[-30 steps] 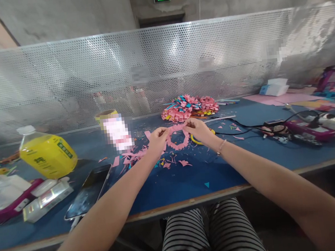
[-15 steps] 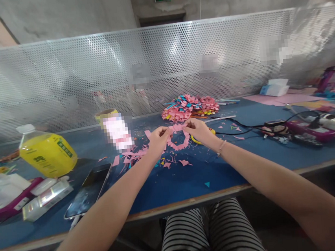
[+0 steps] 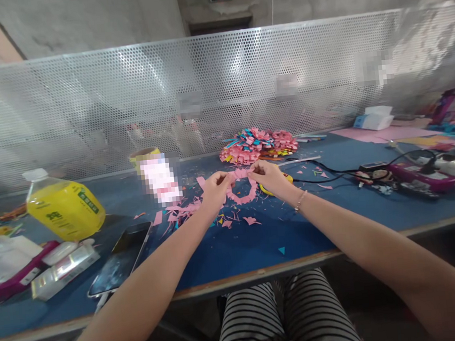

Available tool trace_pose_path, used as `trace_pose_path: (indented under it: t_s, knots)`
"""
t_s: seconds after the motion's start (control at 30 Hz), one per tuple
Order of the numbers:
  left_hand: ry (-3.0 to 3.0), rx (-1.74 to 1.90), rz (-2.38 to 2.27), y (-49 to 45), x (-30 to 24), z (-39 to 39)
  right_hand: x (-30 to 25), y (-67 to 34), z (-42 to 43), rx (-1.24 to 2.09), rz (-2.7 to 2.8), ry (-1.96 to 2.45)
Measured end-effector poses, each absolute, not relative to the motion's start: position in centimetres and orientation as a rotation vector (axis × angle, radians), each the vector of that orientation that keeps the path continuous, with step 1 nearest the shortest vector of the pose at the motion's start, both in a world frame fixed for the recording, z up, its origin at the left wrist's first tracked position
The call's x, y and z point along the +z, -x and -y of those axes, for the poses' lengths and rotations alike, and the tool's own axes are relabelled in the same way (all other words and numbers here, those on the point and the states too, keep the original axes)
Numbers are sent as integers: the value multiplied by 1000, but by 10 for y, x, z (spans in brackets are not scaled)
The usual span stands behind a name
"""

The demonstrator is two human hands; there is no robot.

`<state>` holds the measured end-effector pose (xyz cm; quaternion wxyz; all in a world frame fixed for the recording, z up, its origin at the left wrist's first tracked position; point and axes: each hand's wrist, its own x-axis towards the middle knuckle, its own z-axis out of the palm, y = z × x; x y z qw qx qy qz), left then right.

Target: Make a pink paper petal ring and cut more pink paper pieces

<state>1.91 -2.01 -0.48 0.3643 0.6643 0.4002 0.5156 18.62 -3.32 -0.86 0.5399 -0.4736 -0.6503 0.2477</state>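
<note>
A ring of pink folded paper (image 3: 244, 197) is held up between my two hands, just above the blue table. My left hand (image 3: 218, 186) pinches its upper left side between thumb and fingers. On the upper right side, my right hand (image 3: 267, 174) has the same closed pinch. Yellow-handled scissors (image 3: 265, 190) lie partly hidden beneath my right hand. Pink paper scraps (image 3: 183, 213) are scattered beside my left hand, with small offcuts (image 3: 251, 221) in front of the ring. Behind my hands sits a pile of pink, blue and yellow paper pieces (image 3: 251, 144).
A bottle of yellow liquid (image 3: 68, 207), a phone (image 3: 121, 261) and a shiny box (image 3: 65, 272) stand or lie at left. A tape roll (image 3: 144, 154) is farther back. Black cables (image 3: 340, 171) and a tissue box (image 3: 373, 119) are at right. A perforated metal screen (image 3: 219, 85) borders the table's far side.
</note>
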Motion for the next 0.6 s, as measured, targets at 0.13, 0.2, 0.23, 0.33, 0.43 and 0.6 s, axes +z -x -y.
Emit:
trace_pose_path:
  t_s: [0.13,0.2,0.23,0.33,0.43,0.6]
  knots:
    - [-1729,1303,-1049,-19,-2,22,-12,-188,29,596,1561,1107]
    - [-1738,1297,-1051,-19,-2,22,-13,-189,28,597,1568,1106]
    - [-1739,1296,-1052,-19,-2,21,-14,-189,28,598,1572,1107]
    - [-1739,1289,-1050,-18,-2,20,-14,-189,28,602,1576,1107]
    - [-1744,1278,-1054,-18,-3,19,-13,-189,29,613,1581,1096]
    - [-1756,1277,-1046,-18,-4,18,-13,-189,29,607,1603,1087]
